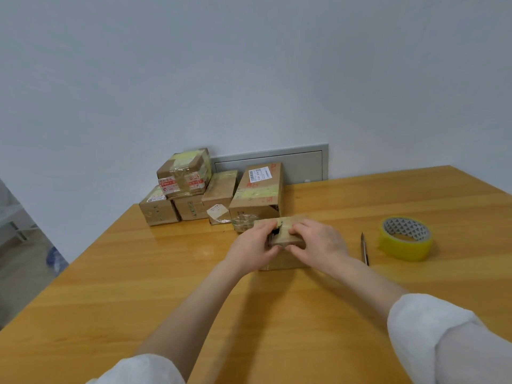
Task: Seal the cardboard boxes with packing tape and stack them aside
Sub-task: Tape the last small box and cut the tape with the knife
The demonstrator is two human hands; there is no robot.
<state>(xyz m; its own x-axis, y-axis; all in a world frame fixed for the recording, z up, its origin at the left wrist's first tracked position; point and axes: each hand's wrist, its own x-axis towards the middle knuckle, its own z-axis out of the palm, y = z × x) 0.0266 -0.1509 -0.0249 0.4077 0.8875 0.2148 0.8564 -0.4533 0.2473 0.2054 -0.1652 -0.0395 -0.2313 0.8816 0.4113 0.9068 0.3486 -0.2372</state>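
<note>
Near the middle of the tabletop sits the small cardboard box, its top flaps not fully down. A dark gap shows between them, and I cannot tell what is inside.

Both hands are on it. The left hand grips the left flap with its fingers curled over the top edge. The right hand curls its fingers onto the right flap, thumb tucked at the near side. White sleeves are pushed up both forearms.

Just right of the box lies a slim cutter, pointing away from the person. Further right, a yellow tape roll lies flat, apart from the cutter.

Just beyond the box rests a crumpled wad of clear tape, against a tall taped box bearing a shipping label. Left of that stand the stacked boxes, three low ones touching side by side with one on top, all closed and taped. They stand at the far left corner against the wall, beside a grey wall panel.

The tabletop's left edge runs diagonally from that corner toward the near left. Open wood lies left of the hands and across the whole near side, broken only by the forearms. The far right part behind the tape roll is open too.
</note>
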